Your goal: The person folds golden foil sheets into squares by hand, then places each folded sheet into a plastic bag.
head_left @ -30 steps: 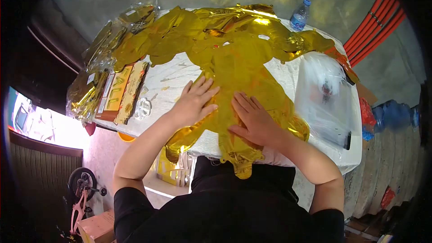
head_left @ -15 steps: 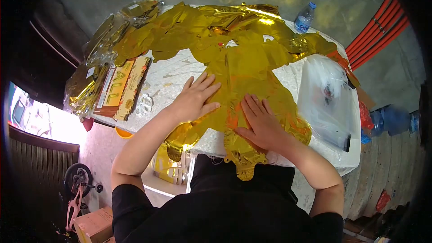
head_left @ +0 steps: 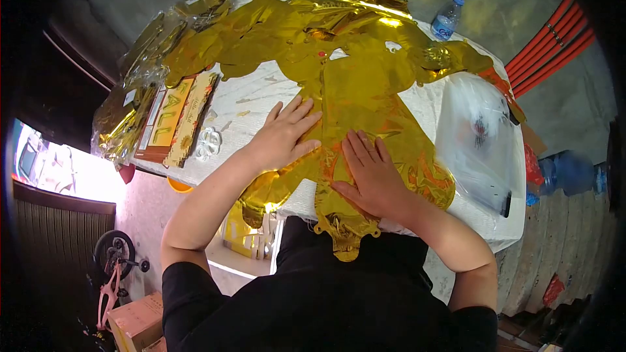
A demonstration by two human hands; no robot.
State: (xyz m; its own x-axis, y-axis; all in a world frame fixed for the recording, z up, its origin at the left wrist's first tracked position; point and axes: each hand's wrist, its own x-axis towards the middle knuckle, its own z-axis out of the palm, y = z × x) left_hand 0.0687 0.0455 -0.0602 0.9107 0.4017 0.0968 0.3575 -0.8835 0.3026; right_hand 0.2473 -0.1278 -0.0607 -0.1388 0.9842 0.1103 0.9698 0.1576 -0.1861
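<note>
A flat gold foil balloon [head_left: 368,101] lies over the front middle of the table, its narrow end hanging past the near edge toward my black shirt. My left hand [head_left: 284,135] rests on its left side, palm down with fingers spread. My right hand [head_left: 373,173] presses flat on its lower middle, fingers stretched out, with orange reflections around it. More gold foil balloons [head_left: 251,42] overlap across the far side of the table. Neither hand grips anything.
The white-covered table [head_left: 261,94] also bears printed "FALL" packs [head_left: 171,117], white ribbon [head_left: 208,143], wrapped foil packets [head_left: 134,101], a stack of clear plastic bags [head_left: 476,137] and a water bottle [head_left: 446,19]. Red pipes [head_left: 548,42] run at right; a pink bike [head_left: 111,287] stands lower left.
My right hand and the balloon's near end have shifted slightly left. My left hand stays in about the same place, still flat on the foil.
</note>
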